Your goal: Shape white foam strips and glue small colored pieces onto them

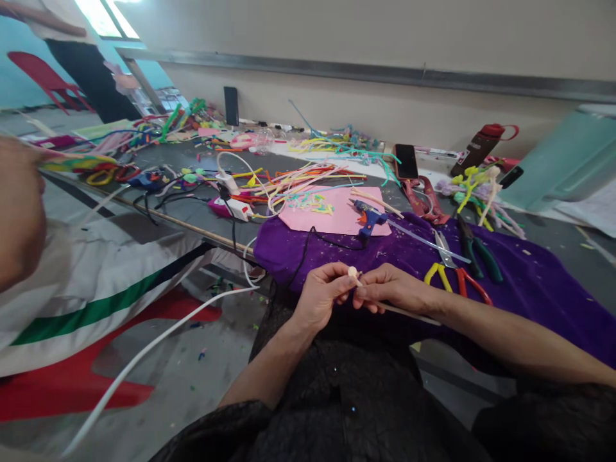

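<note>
Stick: a thin pale wooden stick [407, 312] is held just off the near edge of the table, above the lap; its tip carries a small cream-coloured bead-like piece [353, 272], too small for its make to be told.
Right hand: the right hand [392, 289] is clenched around the stick, whose shaft runs back beneath the wrist.
Left hand: the left hand [321, 298] is pinched on the cream piece at the stick's tip — the fingertips of both hands meet there.
Near edge: a purple cloth [534, 276] is draped over the table edge right behind the hands; open room is left only in front of it, over the lap.
On the cloth: scissors [445, 260] with yellow and red handles and dark pliers [476, 247] lie just beside the right forearm; a blue glue gun [368, 218] rests on a pink sheet [332, 221] beyond the hands, its black cord trailing to the edge.
Farther back: coloured pipe cleaners [298, 179] are strewn across the grey table [192, 218]; a phone [407, 160] lies near the wall.
Left side: another person's hand is seen at the frame edge — well apart.
</note>
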`<state>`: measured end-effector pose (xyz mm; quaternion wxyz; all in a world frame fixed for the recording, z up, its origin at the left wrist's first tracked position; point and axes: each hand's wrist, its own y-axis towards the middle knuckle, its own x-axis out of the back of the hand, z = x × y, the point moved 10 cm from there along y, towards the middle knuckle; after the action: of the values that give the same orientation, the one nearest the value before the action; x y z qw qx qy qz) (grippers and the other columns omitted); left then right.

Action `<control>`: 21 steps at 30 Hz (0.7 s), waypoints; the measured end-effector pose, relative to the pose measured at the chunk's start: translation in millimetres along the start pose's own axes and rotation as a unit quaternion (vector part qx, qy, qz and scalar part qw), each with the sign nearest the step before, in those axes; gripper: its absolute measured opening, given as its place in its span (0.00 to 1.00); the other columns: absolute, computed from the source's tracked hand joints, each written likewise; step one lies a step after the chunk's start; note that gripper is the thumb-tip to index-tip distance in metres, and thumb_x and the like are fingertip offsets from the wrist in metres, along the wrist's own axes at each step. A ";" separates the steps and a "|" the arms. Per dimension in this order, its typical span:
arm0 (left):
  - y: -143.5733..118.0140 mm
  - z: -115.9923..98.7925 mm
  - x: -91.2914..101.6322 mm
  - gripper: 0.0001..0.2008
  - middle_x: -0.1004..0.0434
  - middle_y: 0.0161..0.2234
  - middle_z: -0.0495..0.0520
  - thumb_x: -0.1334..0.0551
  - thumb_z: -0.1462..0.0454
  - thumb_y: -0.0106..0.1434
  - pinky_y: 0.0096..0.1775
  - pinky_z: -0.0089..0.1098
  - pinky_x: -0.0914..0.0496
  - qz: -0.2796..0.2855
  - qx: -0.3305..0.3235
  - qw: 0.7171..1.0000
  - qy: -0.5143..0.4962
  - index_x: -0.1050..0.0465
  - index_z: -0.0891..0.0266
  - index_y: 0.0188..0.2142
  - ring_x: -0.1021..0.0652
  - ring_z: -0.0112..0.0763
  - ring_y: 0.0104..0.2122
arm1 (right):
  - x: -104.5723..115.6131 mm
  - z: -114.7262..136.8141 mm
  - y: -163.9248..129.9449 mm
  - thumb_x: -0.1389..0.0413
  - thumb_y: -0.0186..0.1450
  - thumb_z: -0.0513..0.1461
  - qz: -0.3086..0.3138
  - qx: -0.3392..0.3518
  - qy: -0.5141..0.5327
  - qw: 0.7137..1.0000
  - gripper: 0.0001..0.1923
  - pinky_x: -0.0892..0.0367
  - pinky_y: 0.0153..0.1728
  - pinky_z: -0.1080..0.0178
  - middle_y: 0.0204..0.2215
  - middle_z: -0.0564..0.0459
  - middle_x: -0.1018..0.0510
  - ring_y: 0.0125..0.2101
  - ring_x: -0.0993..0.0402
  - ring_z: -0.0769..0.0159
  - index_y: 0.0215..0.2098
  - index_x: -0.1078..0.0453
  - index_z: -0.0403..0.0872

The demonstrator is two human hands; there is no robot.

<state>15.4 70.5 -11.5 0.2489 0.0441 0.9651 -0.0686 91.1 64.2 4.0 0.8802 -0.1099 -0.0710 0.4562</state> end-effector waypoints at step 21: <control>-9.7 -1.2 -26.3 0.08 0.26 0.21 0.50 0.36 0.62 0.53 0.16 0.21 0.48 0.064 0.042 0.996 -0.035 0.29 0.66 0.28 0.36 0.15 0.13 | 46.6 37.6 -12.7 0.43 0.58 0.44 -0.193 0.124 -0.042 0.972 0.14 0.40 0.22 0.69 0.26 0.55 0.27 0.22 0.36 0.74 0.40 0.27 0.45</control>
<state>36.6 59.7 3.4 0.2843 0.1140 0.9472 -0.0946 119.4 100.0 44.7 0.9546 0.0349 -0.0707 0.2872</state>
